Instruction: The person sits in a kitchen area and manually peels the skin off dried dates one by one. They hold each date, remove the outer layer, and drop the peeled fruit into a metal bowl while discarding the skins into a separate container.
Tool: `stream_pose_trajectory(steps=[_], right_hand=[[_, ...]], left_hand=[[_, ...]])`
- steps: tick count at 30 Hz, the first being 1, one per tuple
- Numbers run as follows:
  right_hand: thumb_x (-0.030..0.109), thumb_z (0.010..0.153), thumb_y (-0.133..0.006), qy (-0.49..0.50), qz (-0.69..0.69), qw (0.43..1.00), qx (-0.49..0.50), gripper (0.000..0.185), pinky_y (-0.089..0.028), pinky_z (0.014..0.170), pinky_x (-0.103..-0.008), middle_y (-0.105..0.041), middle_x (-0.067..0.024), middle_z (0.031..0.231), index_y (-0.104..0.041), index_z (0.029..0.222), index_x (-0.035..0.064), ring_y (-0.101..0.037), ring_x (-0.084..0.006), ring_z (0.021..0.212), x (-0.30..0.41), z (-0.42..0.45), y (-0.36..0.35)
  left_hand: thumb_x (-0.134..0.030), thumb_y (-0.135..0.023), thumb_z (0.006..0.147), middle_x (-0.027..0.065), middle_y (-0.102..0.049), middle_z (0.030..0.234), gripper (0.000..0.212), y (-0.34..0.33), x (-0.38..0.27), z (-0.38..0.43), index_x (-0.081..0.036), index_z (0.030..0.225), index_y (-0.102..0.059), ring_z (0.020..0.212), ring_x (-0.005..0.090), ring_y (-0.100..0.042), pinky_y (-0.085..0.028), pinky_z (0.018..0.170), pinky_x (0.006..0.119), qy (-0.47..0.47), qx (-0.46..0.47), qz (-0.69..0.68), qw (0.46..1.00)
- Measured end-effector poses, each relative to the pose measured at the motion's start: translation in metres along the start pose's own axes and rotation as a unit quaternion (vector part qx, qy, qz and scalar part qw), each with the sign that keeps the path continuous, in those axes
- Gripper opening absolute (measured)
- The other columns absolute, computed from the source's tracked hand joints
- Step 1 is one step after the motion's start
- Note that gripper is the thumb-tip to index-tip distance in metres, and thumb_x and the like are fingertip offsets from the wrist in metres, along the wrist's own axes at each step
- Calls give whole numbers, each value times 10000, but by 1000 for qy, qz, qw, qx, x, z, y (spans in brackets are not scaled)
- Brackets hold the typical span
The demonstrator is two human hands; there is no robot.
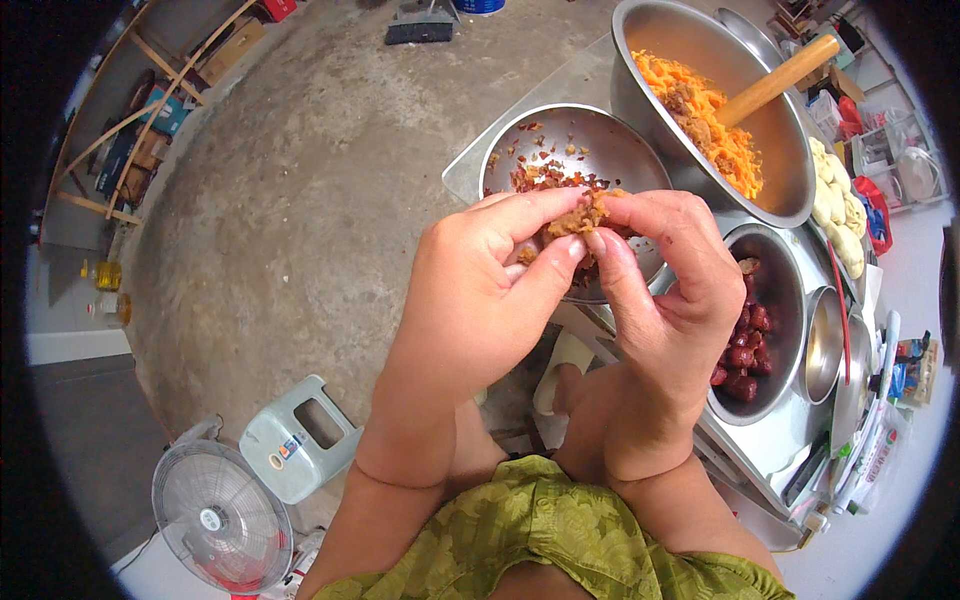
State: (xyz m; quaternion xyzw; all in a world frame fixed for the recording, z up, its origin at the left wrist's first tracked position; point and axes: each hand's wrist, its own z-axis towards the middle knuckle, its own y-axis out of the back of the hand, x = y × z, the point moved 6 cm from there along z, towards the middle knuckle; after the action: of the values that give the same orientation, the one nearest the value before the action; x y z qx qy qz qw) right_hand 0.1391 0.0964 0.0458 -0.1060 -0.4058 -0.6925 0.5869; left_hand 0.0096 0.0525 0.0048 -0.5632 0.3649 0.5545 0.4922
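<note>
My left hand (480,296) and my right hand (671,277) meet in front of me, pinching a lump of soft brown fruit pulp (581,217) between thumbs and forefingers. Directly beneath them sits a steel bowl (626,142) strewn with dark red skins and pulp bits (551,176); my fingers hide part of it. Right of my right hand, another steel bowl (787,300) holds several wrinkled red fruits, apparently jujubes (742,352). Beyond is a tilted deep metal basin (784,172) with orange mash (739,169) and brown paste. A wooden rod (780,79) stands slanted in the mash.
Pale dough pieces (832,195) lie along the right, near a small metal bowl (821,345) and a thin red stick (838,307). At lower left are a plastic stool (296,439) and an electric fan (225,517). A broom (418,31) rests on the concrete floor (300,187).
</note>
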Motion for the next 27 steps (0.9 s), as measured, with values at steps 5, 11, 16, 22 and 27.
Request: stream_pose_trajectory(steps=[5, 11, 16, 22, 27], right_hand=[[-20, 676, -707, 8, -27, 999, 28, 175, -474, 677, -341, -633, -100, 793, -658, 833, 39, -601, -263, 742, 3, 1, 0], [-7, 674, -709, 32, -56, 997, 37, 174, -460, 681, -351, -620, -99, 781, -649, 827, 47, -588, -270, 735, 8, 1, -2], [-1, 668, -710, 40, -68, 996, 44, 172, -448, 684, -356, -613, -95, 776, -647, 821, 46, -582, -267, 733, 10, 1, -2], [-4, 661, -708, 56, -65, 996, 32, 180, -448, 695, -353, -617, -89, 770, -649, 823, 46, -585, -265, 734, 14, 0, 0], [-9, 657, -705, 62, -55, 996, 23, 180, -452, 704, -349, -625, -89, 768, -644, 818, 44, -592, -267, 734, 13, -1, 0]], left_hand=[[7, -597, 821, 176, -635, 922, 268, 0, -5, -1, 61, 1082, -624, 769, 188, -643, -529, 642, 283, -54, -14, 86, 995], [5, -605, 789, 203, -637, 886, 257, 0, -11, -2, 58, 1038, -635, 740, 306, -647, -516, 648, 342, -111, -19, 160, 981], [17, -594, 788, 209, -635, 894, 241, -1, -23, -5, 63, 1021, -637, 758, 340, -641, -517, 667, 365, -136, -26, 217, 966], [34, -588, 785, 206, -631, 887, 248, -4, -29, -7, 71, 1027, -631, 767, 350, -638, -518, 676, 375, -150, -15, 258, 954], [64, -577, 767, 186, -646, 902, 280, -7, -31, -10, 61, 1040, -641, 776, 269, -655, -521, 683, 316, -163, -28, 284, 945]])
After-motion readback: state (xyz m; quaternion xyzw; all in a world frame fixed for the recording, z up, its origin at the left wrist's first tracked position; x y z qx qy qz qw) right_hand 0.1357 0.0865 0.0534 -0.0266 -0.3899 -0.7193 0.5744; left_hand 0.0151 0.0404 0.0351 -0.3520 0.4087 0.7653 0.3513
